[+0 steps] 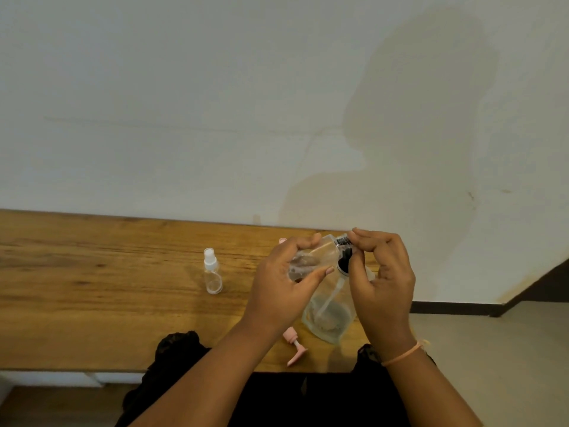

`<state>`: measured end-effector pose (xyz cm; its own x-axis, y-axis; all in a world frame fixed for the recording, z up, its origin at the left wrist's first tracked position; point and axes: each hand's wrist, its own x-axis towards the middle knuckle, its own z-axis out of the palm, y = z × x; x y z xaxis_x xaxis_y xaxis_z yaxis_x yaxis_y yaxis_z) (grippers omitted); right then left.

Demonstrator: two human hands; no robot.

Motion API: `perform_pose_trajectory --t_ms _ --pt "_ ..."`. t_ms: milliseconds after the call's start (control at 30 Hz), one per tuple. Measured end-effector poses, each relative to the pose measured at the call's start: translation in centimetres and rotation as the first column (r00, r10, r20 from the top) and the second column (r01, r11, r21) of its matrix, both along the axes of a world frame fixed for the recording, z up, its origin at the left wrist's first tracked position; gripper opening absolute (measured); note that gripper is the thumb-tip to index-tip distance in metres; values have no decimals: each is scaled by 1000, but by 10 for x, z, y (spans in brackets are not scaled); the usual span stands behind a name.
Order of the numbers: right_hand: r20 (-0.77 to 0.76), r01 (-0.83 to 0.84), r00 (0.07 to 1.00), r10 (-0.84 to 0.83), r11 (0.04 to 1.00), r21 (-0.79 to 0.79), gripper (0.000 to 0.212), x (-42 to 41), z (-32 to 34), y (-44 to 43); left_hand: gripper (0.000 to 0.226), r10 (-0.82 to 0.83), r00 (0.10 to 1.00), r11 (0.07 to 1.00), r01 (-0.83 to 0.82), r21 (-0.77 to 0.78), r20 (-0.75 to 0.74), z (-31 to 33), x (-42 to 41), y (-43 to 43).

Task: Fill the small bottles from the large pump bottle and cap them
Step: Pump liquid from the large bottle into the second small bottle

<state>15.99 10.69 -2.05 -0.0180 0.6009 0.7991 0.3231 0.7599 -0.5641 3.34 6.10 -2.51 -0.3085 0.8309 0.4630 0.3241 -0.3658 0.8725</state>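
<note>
A wooden table (92, 303) runs along a white wall (184, 103), which carries the person's shadow. Left of the hands a clear spray bottle (212, 272) with a white top stands upright on its own, well apart from everything else. Near the front edge a pink pump (296, 349) lies on its side, just beside the base of the large bottle (331, 315). That bottle stands upright between the wrists, clear, with a dip tube inside and a black collar at the top. Both hands are raised in front of it and hide its shoulders. A bit of something pink shows behind the left knuckles, too covered to identify. The left hand (283, 282) grips the small bottle (320, 251) above the table, over the large bottle's top. Its fingers wrap the far side and its thumb lies along the near side, with the bottle tipped sideways, mouth to the right. The right hand (381, 278), with an orange band (400, 354) on its wrist, pinches the dark cap (342, 241) at that mouth, the other fingers curled.
</note>
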Motion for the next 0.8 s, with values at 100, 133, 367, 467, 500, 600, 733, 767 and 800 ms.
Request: perform_pose_trajectory --t_ms 100,133,367,467,500,600,733,767,800 --pt "30 6 1000 -6 1000 -2 20 1 1 3 41 2 1000 1000 -2 4 -2 0 -1 1" --pt "33 6 999 -6 1000 -4 20 1 1 4 41 2 1000 1000 -2 -2 -3 0 0 2" --pt "102 32 994 -33 999 16 20 5 -9 11 40 -5 1000 999 4 -52 -16 -3 2 4" --pt "79 28 996 -29 1000 13 21 3 -8 8 42 13 1000 999 -13 -38 -14 -3 2 2" --pt "64 21 998 -22 1000 7 21 3 -7 6 43 10 1000 999 -11 -33 -8 -2 2 2" --pt "35 -1 999 1 1000 4 18 2 -2 3 43 10 1000 1000 -10 12 -20 -2 0 1" --pt "54 -5 999 4 999 32 16 3 3 4 45 13 1000 999 -12 33 -23 0 0 -1" --pt "53 1 999 -2 999 32 16 2 2 5 46 13 1000 999 -13 32 -24 0 1 0" --pt "48 8 999 -9 1000 29 16 2 2 5 47 13 1000 1000 -12 28 -24 0 1 0"
